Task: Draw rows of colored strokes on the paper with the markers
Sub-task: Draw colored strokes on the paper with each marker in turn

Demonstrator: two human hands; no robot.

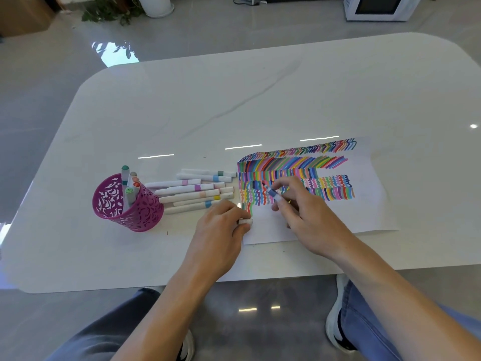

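The right hand (pixel 299 207) pinches the marker (pixel 272 192), which looks light, stiff and slick, near its tip over the thin, slide-prone paper (pixel 364 209), while the left hand (pixel 221 225) grips its cap (pixel 246 221) at the sheet's edge.

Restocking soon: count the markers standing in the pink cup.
4: teal cap at the back, grey cap just right of it, red cap below that, green cap in front. Others may hide inside the pink cup.

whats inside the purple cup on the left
Four markers stand in the purple cutout cup, caps up: teal, grey, red and green. Their lower ends and the cup's bottom are hidden by its wall.
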